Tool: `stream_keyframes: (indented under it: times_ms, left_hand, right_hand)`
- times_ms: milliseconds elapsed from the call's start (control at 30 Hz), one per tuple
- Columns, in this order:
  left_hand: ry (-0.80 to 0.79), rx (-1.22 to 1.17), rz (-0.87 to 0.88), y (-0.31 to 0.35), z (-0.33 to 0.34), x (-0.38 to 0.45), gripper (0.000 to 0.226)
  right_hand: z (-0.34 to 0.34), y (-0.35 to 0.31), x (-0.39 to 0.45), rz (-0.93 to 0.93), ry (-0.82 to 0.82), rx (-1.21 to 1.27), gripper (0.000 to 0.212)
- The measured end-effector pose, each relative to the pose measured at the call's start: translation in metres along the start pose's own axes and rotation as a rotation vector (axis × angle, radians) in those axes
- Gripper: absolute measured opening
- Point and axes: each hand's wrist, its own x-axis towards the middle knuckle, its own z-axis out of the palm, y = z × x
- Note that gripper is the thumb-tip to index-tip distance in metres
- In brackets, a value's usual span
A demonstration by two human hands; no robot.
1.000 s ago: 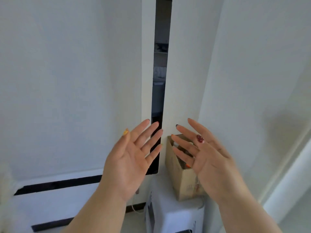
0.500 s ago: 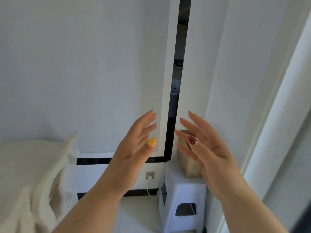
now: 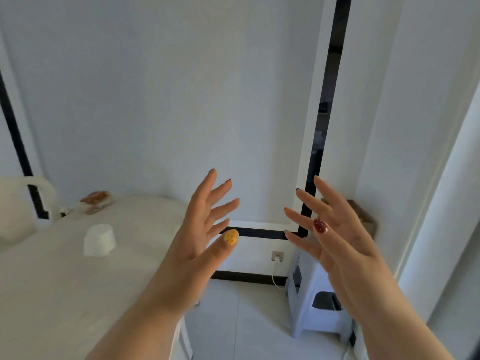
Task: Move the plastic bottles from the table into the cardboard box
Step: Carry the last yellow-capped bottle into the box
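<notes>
Both hands are raised in front of me with fingers spread and nothing in them. My left hand (image 3: pixel 205 224) hangs over the right edge of the white table (image 3: pixel 65 281). My right hand (image 3: pixel 335 229) is held in front of the brown cardboard box (image 3: pixel 365 216), which stands on a white plastic stool (image 3: pixel 317 302) against the wall and is mostly hidden behind the fingers. At the table's far left corner lies a clear bottle-like item with an orange label (image 3: pixel 94 200), blurred.
A small white cup-shaped object (image 3: pixel 100 239) stands on the table. A white chair back (image 3: pixel 23 203) shows at the far left. A wall socket with a white cable (image 3: pixel 277 257) sits between table and stool. Pale floor tiles lie below.
The view has swung down and left, bringing the table into sight. Both hands stay raised and spread, holding nothing.
</notes>
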Motion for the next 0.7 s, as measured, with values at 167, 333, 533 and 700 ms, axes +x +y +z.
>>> stream_keyframes:
  times_ms: [167,333,533,700]
  left_hand:
    - [0.065,0.045,-0.010,0.050,-0.104,-0.085,0.095]
    - [0.116,0.239,-0.065,0.096,-0.238,-0.180,0.095]
    - [0.223,0.485,-0.125,0.146,-0.377,-0.270,0.088]
    - [0.310,0.567,-0.160,0.158,-0.450,-0.310,0.086]
  right_hand:
    - [0.118,-0.010,-0.039,-0.031,-0.067,0.036,0.071]
    - [0.266,0.001,-0.081,-0.034,-0.100,0.141,0.076]
    - [0.428,0.017,-0.110,0.006,-0.142,0.224,0.065]
    - [0.513,0.036,-0.108,0.016,-0.219,0.134,0.065]
